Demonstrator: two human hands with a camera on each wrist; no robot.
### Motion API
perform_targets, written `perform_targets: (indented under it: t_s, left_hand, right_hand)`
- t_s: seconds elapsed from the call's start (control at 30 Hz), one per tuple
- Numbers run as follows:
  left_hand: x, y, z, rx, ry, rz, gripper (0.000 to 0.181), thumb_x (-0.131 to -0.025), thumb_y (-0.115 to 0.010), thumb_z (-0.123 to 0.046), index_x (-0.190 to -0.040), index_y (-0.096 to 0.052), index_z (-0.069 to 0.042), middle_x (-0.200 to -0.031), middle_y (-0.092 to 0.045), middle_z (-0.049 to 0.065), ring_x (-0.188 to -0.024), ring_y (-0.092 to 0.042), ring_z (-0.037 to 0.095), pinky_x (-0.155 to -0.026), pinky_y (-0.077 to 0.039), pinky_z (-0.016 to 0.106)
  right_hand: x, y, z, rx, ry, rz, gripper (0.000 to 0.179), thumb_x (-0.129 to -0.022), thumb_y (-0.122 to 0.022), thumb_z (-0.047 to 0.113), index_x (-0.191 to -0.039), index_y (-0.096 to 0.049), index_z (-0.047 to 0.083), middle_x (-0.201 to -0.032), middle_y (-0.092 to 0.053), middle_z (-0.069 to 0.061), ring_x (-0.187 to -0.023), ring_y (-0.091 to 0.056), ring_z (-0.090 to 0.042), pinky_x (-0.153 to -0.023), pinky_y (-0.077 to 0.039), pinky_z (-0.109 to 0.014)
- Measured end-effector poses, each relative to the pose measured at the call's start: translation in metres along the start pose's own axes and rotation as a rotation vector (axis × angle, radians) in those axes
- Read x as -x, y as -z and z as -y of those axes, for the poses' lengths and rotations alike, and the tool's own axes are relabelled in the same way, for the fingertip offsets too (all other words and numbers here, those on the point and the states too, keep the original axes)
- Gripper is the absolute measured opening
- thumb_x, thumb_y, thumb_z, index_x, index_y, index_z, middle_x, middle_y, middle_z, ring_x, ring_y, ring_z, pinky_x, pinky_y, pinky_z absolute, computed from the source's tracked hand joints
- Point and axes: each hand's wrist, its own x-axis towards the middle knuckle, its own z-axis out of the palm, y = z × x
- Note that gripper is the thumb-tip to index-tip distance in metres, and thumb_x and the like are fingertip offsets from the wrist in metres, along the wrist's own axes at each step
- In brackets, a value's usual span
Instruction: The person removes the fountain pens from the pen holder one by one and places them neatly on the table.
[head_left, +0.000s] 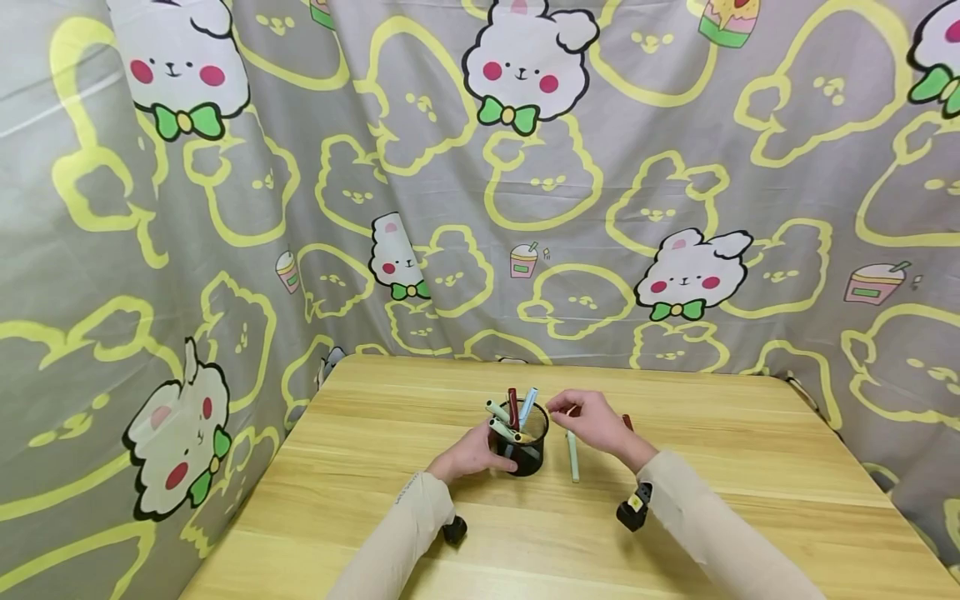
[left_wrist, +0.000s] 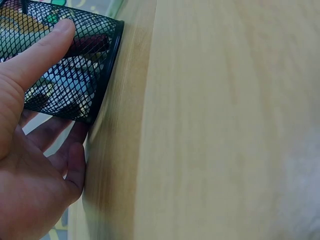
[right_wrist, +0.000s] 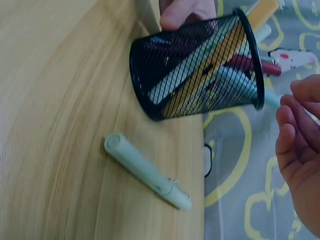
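Note:
My left hand grips a black mesh pen holder from its left side, thumb across the front. Several pens stand in it: pale green pens, a dark red pen, a light blue pen and one with a yellow-orange barrel. Just right of the rim is my right hand, fingers loosely bent and thumb near the fingertips, with no pen seen between them. In the right wrist view its fingertips come right up to the light blue pen's end.
A pale green capped pen lies on the wooden table, right of the holder. Partly hidden behind my right wrist is a red item. A patterned grey curtain hangs behind the table and along its left.

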Motion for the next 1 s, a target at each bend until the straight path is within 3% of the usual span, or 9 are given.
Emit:
perform_targets:
  t_s: [0.33, 0.6, 0.77, 1.0]
  left_hand:
    - [0.000, -0.001, 0.002, 0.001, 0.005, 0.009, 0.074, -0.073, -0.082, -0.009, -0.136, -0.043, -0.014, -0.129, -0.053, 0.000, -0.121, -0.046, 0.018, -0.102, -0.034, 0.038]
    - [0.001, 0.000, 0.001, 0.004, 0.014, 0.005, 0.073, -0.073, -0.082, -0.009, -0.134, -0.044, -0.014, -0.127, -0.054, 0.000, -0.119, -0.048, 0.018, -0.100, -0.036, 0.039]
    - [0.000, 0.000, 0.002, 0.008, 0.011, 0.001, 0.071, -0.073, -0.082, -0.010, -0.134, -0.045, -0.015, -0.127, -0.054, 0.000, -0.119, -0.047, 0.019, -0.101, -0.035, 0.040]
    - [0.000, 0.000, 0.000, 0.026, 0.018, -0.003, 0.070, -0.073, -0.081, -0.007, -0.133, -0.045, -0.015, -0.124, -0.055, -0.001, -0.117, -0.049, 0.019, -0.101, -0.035, 0.041]
  right_hand:
    - [0.000, -0.010, 0.015, 0.008, 0.126, 0.116, 0.017, -0.088, -0.066, 0.006, -0.104, -0.071, 0.005, -0.097, -0.069, -0.007, -0.085, -0.061, -0.012, -0.071, -0.049, -0.030]
    - [-0.003, -0.019, 0.012, -0.026, 0.186, 0.168, 0.019, -0.085, -0.071, 0.009, -0.103, -0.070, 0.003, -0.093, -0.068, -0.005, -0.085, -0.062, -0.019, -0.075, -0.050, -0.043]
    - [-0.004, -0.022, 0.013, -0.025, 0.191, 0.171, 0.022, -0.083, -0.073, 0.011, -0.103, -0.070, 0.004, -0.093, -0.068, -0.005, -0.083, -0.062, -0.019, -0.074, -0.050, -0.034]
    - [-0.006, -0.023, 0.016, -0.011, 0.194, 0.182, 0.022, -0.083, -0.074, 0.011, -0.104, -0.071, 0.008, -0.091, -0.068, 0.001, -0.079, -0.059, -0.011, -0.069, -0.050, -0.033]
